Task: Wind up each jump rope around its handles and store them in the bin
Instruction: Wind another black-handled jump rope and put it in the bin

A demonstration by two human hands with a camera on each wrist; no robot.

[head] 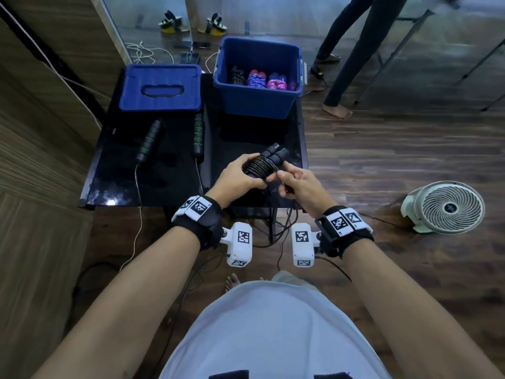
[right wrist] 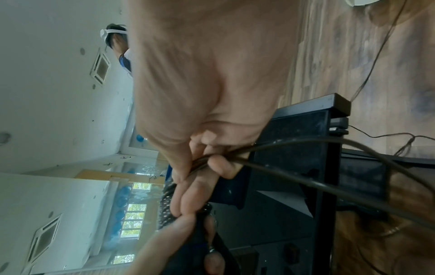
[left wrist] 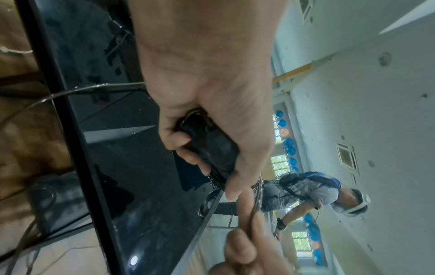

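A black jump rope (head: 263, 163), mostly coiled around its paired handles, is held above the desk (head: 153, 184), short of the blue bin (head: 257, 99). The left hand (head: 240, 177) wraps its fingers around the coil; the right hand (head: 296, 187) pinches the loose cord.

The right hand (right wrist: 207, 93) pinched dark rope strands (right wrist: 294, 178) between curled fingers (right wrist: 221, 165), beside the left hand (right wrist: 169, 241) gripping the wound handles (right wrist: 167, 202) over the black surface (right wrist: 303, 130).
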